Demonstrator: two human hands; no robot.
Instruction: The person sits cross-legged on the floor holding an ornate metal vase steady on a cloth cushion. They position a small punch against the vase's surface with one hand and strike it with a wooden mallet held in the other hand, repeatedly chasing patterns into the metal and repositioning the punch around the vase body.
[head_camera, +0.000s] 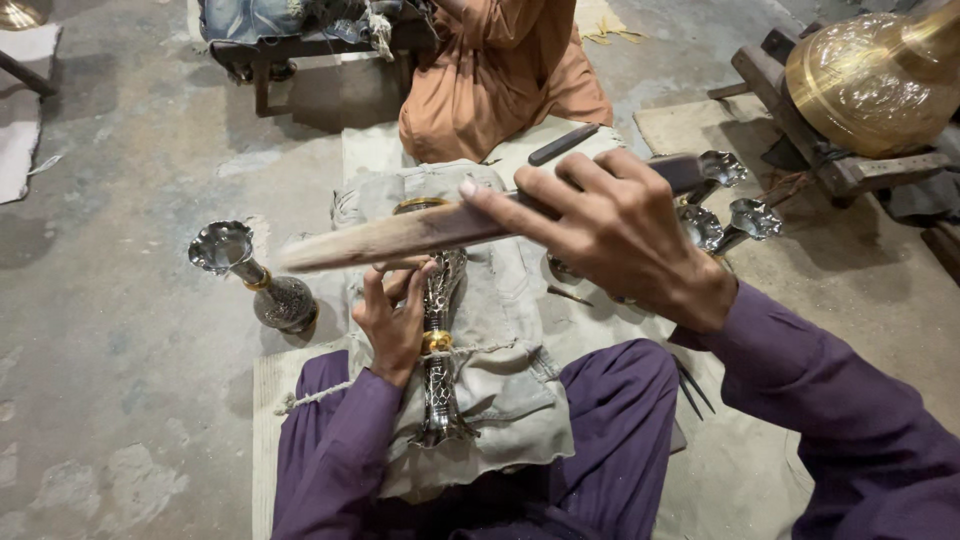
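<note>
While left hand pins the engraved vase on the cloth pad, right-hand fingers clenched round the wooden mallet, better keep strikes light, square.

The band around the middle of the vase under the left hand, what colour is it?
Gold, on a dark silver patterned vase beside the left hand. The head view shows it.
</note>
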